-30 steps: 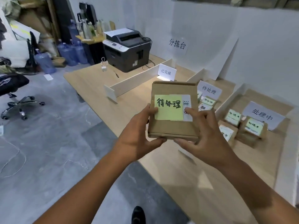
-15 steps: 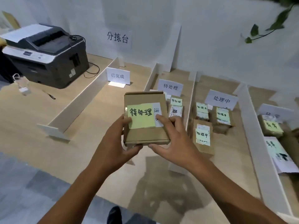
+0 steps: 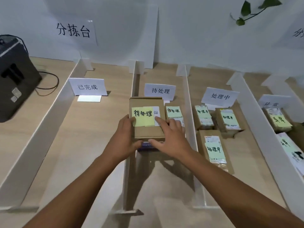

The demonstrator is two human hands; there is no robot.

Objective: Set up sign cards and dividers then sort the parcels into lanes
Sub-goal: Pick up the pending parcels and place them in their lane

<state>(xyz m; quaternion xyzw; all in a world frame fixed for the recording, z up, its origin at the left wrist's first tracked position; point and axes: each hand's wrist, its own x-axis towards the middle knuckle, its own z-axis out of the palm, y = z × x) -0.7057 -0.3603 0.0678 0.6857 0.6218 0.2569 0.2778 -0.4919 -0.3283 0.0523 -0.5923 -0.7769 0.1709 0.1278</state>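
- Head view: a cardboard parcel [image 3: 148, 130] with a yellow note [image 3: 143, 116] reading 待处理 sits at the left side of the second lane. It is just in front of the 待处理 sign card [image 3: 159, 91] and just beside a smaller parcel [image 3: 174, 112] bearing the same note.
- The left hand [image 3: 124, 140] grips the parcel's left side, with its thumb on the note's corner.
- The right hand [image 3: 171, 139] grips the right side, with its fingers on top and its thumb at the near edge.
- A blue object [image 3: 146, 146] shows beneath the near edge; whether the parcel rests on it cannot be told.
- White dividers [image 3: 190, 120] bound the lane.
- Three parcels marked 处理中 lie in the next lane to the right, by their sign card [image 3: 220, 96].
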